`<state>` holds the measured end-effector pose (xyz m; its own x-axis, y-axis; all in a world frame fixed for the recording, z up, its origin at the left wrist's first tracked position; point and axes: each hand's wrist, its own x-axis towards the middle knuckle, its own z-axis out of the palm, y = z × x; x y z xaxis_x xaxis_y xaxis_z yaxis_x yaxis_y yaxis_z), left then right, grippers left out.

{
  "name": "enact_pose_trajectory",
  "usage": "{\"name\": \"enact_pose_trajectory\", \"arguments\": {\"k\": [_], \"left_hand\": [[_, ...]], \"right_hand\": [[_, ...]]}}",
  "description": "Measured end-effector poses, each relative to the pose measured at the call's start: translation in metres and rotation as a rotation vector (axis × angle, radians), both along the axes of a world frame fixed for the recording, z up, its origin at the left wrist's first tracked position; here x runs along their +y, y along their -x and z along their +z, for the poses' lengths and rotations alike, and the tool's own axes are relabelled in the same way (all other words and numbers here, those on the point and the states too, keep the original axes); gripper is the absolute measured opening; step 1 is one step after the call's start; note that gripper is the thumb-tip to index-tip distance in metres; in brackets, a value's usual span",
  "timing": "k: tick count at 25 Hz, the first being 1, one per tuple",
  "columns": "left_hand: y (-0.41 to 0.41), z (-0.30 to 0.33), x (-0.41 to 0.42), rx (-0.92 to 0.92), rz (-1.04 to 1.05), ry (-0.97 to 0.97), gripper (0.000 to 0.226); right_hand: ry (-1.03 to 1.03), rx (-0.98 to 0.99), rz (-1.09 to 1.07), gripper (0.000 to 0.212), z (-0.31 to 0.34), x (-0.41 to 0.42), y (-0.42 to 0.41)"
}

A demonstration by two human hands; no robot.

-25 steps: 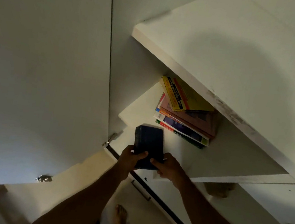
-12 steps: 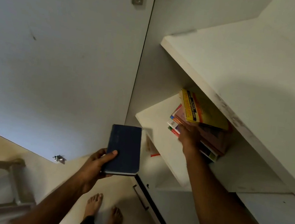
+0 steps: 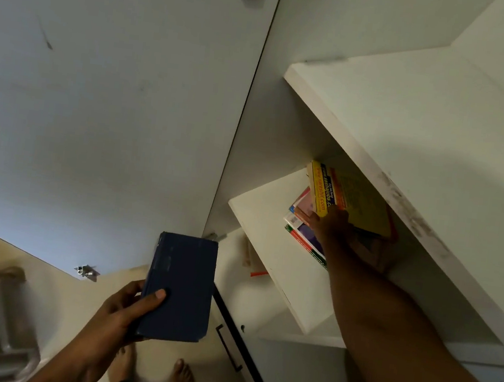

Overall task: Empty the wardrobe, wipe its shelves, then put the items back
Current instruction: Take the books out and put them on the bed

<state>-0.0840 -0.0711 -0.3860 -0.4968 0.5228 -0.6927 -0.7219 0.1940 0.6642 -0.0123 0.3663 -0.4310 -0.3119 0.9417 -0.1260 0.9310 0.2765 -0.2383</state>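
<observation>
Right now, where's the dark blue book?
In the head view, lower centre: the dark blue book is gripped by the left hand, outside the wardrobe, left of the shelf holding the book stack.

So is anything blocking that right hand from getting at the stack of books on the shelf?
No. The right hand is already at the stack of books, under the yellow book on top. The upper shelf overhangs but doesn't block it.

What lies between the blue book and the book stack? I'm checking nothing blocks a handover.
Only bare white shelf, head view, between blue book and stack.
</observation>
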Motion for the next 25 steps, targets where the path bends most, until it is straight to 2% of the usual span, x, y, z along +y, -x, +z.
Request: {"name": "enact_pose_trajectory", "arguments": {"k": [2,5,7,10,13,16,19,21,22,23,25], "left_hand": [[0.001,-0.001,-0.006,-0.018,-0.001,0.001,0.060],[0.005,-0.003,-0.013,-0.023,-0.025,0.004,0.076],[0.008,-0.007,-0.014,-0.018,-0.031,0.021,0.063],[0.016,-0.009,-0.012,-0.005,-0.059,0.043,0.046],[0.024,-0.006,-0.012,0.004,-0.064,0.047,0.037],[0.032,0.002,-0.008,0.007,-0.069,0.033,0.032],[0.038,0.008,-0.004,0.012,-0.060,0.030,0.038],[0.043,0.013,-0.002,0.015,-0.046,0.031,0.039],[0.045,0.015,-0.003,0.015,-0.036,0.032,0.041],[0.046,0.017,-0.003,0.018,-0.029,0.033,0.044],[0.046,0.021,-0.005,0.027,-0.023,0.033,0.047]], "right_hand": [[-0.028,-0.050,0.010,0.072,0.008,0.001,0.003],[-0.162,-0.309,0.121,0.058,0.011,-0.005,0.010],[-0.237,-0.466,0.232,0.047,0.011,-0.011,0.014],[-0.295,-0.568,0.355,0.041,0.019,-0.014,0.015],[-0.238,-0.609,0.356,0.040,0.025,-0.022,0.005],[-0.335,-0.610,0.403,0.024,0.014,-0.058,-0.015],[-0.344,-0.396,0.350,0.018,0.004,-0.092,-0.035],[-0.244,-0.117,0.118,0.038,0.005,-0.106,-0.046],[-0.134,0.094,-0.079,0.051,0.004,-0.106,-0.048],[0.061,0.345,-0.309,0.059,0.007,-0.106,-0.049],[0.543,0.874,-0.613,0.059,0.005,-0.094,-0.051]]}}
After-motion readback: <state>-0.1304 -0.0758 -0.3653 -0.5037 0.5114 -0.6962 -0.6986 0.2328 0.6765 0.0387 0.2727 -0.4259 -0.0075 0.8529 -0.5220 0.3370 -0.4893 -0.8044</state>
